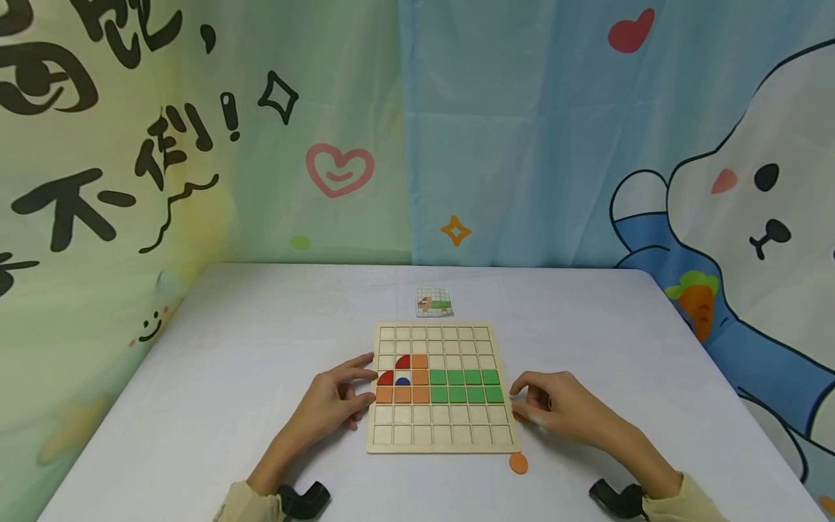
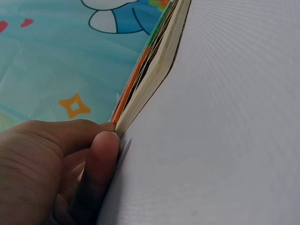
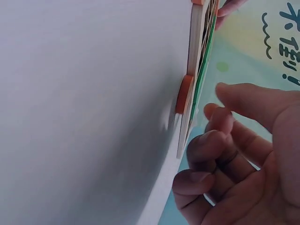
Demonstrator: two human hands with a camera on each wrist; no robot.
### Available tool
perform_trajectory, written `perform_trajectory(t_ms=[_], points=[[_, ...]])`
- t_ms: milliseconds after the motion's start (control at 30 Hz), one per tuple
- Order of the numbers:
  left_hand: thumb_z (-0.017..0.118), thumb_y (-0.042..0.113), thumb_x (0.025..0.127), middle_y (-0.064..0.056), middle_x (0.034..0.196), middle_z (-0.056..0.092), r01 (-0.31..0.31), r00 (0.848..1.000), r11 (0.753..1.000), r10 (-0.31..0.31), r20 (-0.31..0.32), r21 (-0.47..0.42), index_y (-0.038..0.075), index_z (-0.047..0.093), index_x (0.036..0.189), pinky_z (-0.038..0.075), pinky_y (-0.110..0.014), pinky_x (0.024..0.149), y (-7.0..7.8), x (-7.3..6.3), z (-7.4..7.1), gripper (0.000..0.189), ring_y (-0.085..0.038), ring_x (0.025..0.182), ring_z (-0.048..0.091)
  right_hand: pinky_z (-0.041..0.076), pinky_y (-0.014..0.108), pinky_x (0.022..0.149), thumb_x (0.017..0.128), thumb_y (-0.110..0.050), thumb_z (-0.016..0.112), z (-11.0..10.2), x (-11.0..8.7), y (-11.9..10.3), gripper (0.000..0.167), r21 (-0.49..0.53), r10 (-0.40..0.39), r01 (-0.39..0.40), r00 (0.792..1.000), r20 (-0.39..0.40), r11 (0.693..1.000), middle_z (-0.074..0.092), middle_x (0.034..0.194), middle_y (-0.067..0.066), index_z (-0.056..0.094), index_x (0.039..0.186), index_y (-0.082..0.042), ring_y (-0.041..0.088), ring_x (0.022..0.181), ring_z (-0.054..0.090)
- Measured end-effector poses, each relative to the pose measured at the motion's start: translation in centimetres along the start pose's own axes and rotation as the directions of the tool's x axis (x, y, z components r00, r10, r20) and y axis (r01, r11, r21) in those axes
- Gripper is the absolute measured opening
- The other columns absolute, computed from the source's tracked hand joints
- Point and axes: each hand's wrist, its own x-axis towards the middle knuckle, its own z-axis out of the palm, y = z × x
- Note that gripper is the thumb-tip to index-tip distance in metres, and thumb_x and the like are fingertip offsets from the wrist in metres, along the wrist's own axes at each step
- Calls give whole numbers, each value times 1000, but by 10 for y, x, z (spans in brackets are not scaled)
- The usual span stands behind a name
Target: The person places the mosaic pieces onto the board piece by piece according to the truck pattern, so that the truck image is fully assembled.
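A pale wooden grid board [image 1: 443, 435] lies on the white table. Set in its cells are several orange squares [image 1: 402, 394], several green squares [image 1: 456, 395], red quarter-round pieces [image 1: 404, 362] and a piece with a blue half-round [image 1: 403, 381]. My left hand [image 1: 333, 397] rests its fingertips at the board's left edge, thumb lowest. Beside the right edge is my right hand [image 1: 561, 406], fingers loosely bent; a gap shows between thumb and forefinger in the right wrist view, with nothing held. An orange disc [image 1: 518, 463] lies by the board's near right corner.
Behind the board lies a small picture card [image 1: 433, 302] with a gridded, coloured design. Printed curtains [image 1: 509, 145] hang beyond the back and sides of the table [image 1: 293, 304]. Each wrist wears a black mount [image 1: 304, 500].
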Motion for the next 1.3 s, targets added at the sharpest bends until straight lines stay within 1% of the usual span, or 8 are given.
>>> perform_trajectory(t_ms=[100, 200, 333, 433, 667, 900, 1100, 1300], points=[[79, 6, 93, -15, 165, 48, -3, 1000, 1000, 3, -4, 5, 2, 73, 129, 59, -28, 48, 0, 0, 0, 37, -11, 54, 62, 45, 18, 56, 99, -26, 76, 0, -6, 5, 14, -6, 2, -2, 1000, 15, 1000, 56, 72, -14, 73, 107, -15, -5, 61, 46], [79, 6, 93, -17, 165, 48, -8, 1000, 1000, 8, -4, 2, 2, 73, 129, 58, -28, 47, 0, 0, 0, 37, -11, 54, 61, 45, 18, 56, 99, -30, 76, 0, -9, 9, 15, -3, 20, -20, 999, 42, 1000, 56, 72, -15, 73, 107, -17, -4, 61, 46], [78, 5, 93, -15, 165, 48, 1, 1000, 1000, -1, -4, 3, 2, 73, 130, 59, -28, 48, -1, 0, 0, 37, -11, 54, 61, 44, 18, 56, 96, -28, 79, -1, -12, 14, 16, 10, 49, -50, 996, 68, 999, 56, 73, -14, 73, 109, -19, -4, 63, 47], [79, 6, 93, -13, 165, 49, 13, 1000, 1000, -13, -9, 7, 4, 73, 130, 59, -28, 49, 0, 0, 1, 37, -11, 54, 62, 44, 18, 57, 94, -27, 81, -1, -13, 16, 19, 27, 59, -61, 996, 71, 998, 56, 74, -13, 73, 109, -19, -3, 64, 48], [78, 6, 94, -15, 165, 48, 5, 1000, 1000, -5, -7, 14, 3, 73, 130, 59, -28, 48, 0, 0, 1, 37, -12, 54, 61, 43, 18, 58, 92, -29, 83, -1, -14, 19, 24, 52, 70, -75, 994, 82, 996, 56, 75, -12, 73, 111, -19, -2, 65, 49], [79, 6, 93, -12, 165, 49, 12, 1000, 1000, -12, -9, 16, 4, 74, 129, 59, -27, 49, 1, 0, 0, 36, -11, 53, 62, 43, 17, 57, 92, -28, 83, 1, -13, 21, 25, 50, 84, -89, 993, 85, 995, 56, 75, -11, 73, 112, -19, -2, 65, 49], [79, 7, 94, -15, 165, 49, -8, 1000, 1000, 8, -4, 15, 2, 73, 129, 58, -27, 48, 1, -1, 0, 36, -12, 52, 61, 43, 17, 57, 91, -27, 83, 2, -13, 20, 25, 52, 77, -80, 994, 74, 995, 56, 75, -12, 73, 111, -18, -3, 65, 48], [79, 7, 93, -14, 165, 49, -4, 1000, 1000, 4, -5, 8, 3, 73, 129, 58, -26, 47, 1, -1, 0, 37, -12, 53, 61, 42, 18, 57, 92, -28, 83, 2, -13, 19, 26, 47, 80, -84, 994, 77, 995, 56, 76, -12, 72, 112, -17, -3, 66, 48]])
